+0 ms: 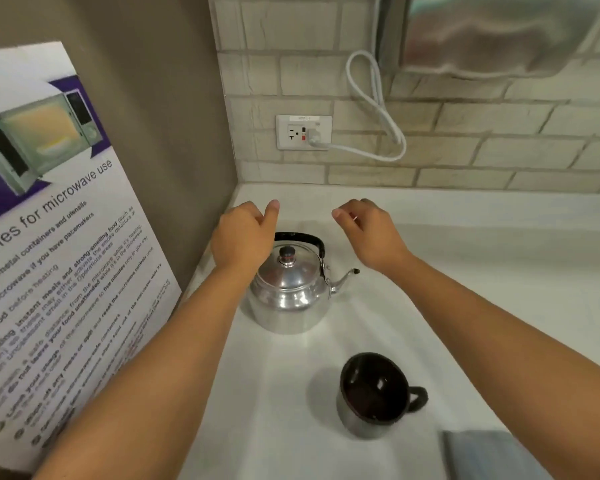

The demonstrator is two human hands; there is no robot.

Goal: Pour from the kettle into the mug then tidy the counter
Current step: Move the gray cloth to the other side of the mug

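Note:
A shiny metal kettle [288,292] with a black handle and a lid knob stands on the white counter [482,278], its spout pointing right. A dark mug [374,393] stands nearer to me, its handle to the right and its inside dark. My left hand [243,233] hovers over the kettle's left side and covers part of the handle, fingers loosely curled and holding nothing. My right hand [368,226] hovers to the right, beyond the spout, also loosely curled and holding nothing.
A poster of microwave guidelines [59,244] leans against the brown wall on the left. A wall socket [303,132] with a white plug and looped cable [374,109] sits on the brick backsplash. A folded grey cloth [482,455] lies at the counter's near right.

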